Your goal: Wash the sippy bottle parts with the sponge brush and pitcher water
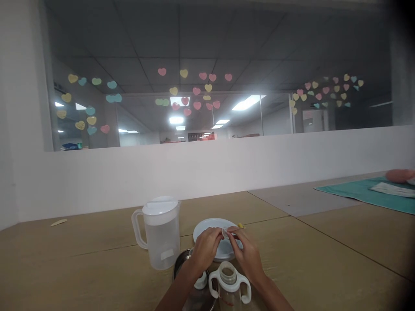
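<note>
Fingers [216, 234] of left hand [205, 248] and right hand [249, 255] were pinched closed on some little clear piece [225, 233] — plate [202, 225] behind, handled bottle [228, 286] below.

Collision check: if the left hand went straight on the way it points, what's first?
Likely the right hand, just past the small clear piece at its fingertips; depth is unclear.

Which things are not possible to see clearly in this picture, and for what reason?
All in the head view:
Small clear piece: tiny, partly covered by fingers of the left hand and right hand.
Two-handled bottle: base cut off by the bottom edge.
Metal tray: partly hidden behind the left forearm.
Pitcher label: too small to read.
Pink object: cut by the right edge.
</note>
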Available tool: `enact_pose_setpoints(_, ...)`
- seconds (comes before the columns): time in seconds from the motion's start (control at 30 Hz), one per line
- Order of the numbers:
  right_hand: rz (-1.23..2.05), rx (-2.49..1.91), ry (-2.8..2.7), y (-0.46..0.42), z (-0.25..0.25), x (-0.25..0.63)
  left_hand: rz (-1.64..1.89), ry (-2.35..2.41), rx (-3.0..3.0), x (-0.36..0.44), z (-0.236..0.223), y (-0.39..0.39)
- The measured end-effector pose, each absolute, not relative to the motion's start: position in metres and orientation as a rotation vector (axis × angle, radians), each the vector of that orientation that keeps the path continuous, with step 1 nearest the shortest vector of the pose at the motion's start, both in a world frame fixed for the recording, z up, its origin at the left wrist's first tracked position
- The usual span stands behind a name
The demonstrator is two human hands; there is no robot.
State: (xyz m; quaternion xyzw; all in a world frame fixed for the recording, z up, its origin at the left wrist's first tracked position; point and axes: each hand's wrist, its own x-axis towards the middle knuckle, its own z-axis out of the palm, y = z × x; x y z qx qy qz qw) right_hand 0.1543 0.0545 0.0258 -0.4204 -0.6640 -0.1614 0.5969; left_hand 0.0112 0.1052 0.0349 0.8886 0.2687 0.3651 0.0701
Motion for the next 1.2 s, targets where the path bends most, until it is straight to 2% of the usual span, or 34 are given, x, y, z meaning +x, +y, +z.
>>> enact_pose_setpoints(0.43, -0.62, -1.053, -1.468, 0.06, 0.011, 0.161, 1.093, 0.772, 2.709, 0.011, 0.033, 0.105)
enact_pose_setpoints(0.9, -0.133, -1.201, -1.104, 0.051, 0.02, 0.161, 1.001, 0.931, 2.695, 0.0, 0.022, 0.123)
enact_pose_setpoints(1.07, -0.058, -1.473, -1.092, 0.062, 0.02, 0.174, 0.829, 1.084, 2.79, -0.003, 0.016, 0.137)
enact_pose_setpoints(1.2, 0.107, -1.48, -1.044, 0.074, 0.011, 0.184, 0.716, 1.162, 2.813, -0.002, 0.013, 0.142)
